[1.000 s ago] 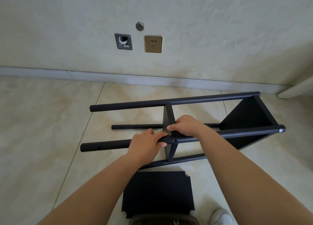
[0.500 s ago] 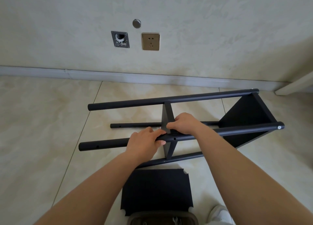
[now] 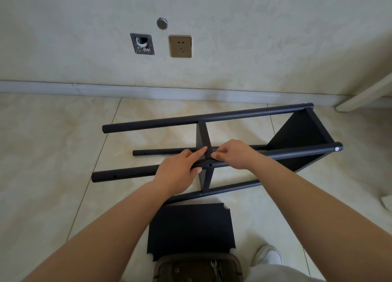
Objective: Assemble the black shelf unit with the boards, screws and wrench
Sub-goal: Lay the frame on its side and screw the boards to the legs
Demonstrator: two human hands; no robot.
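Note:
The black shelf unit (image 3: 301, 133) lies on its side on the tiled floor, with several black poles running left to right. A middle board (image 3: 203, 140) stands on edge between the poles. My left hand (image 3: 180, 171) grips the near upper pole (image 3: 125, 174) beside the board, forefinger stretched along the board's corner. My right hand (image 3: 235, 154) pinches the board's corner at that pole, just above an empty screw hole (image 3: 210, 165). A loose black board (image 3: 191, 228) lies flat on the floor close to me. A wrench (image 3: 215, 267) lies in a brown tray (image 3: 197, 269) at the bottom edge.
The wall and skirting (image 3: 148, 92) run behind the unit, with a socket (image 3: 180, 46) and an open wall box (image 3: 142, 44). A white shoe (image 3: 268, 255) sits at the lower right. A pale furniture edge (image 3: 364, 95) angles in at the right.
My left forefinger has stretched out along the board's corner, and my right hand has slid slightly right along the pole, uncovering the screw hole. The view has shifted a little.

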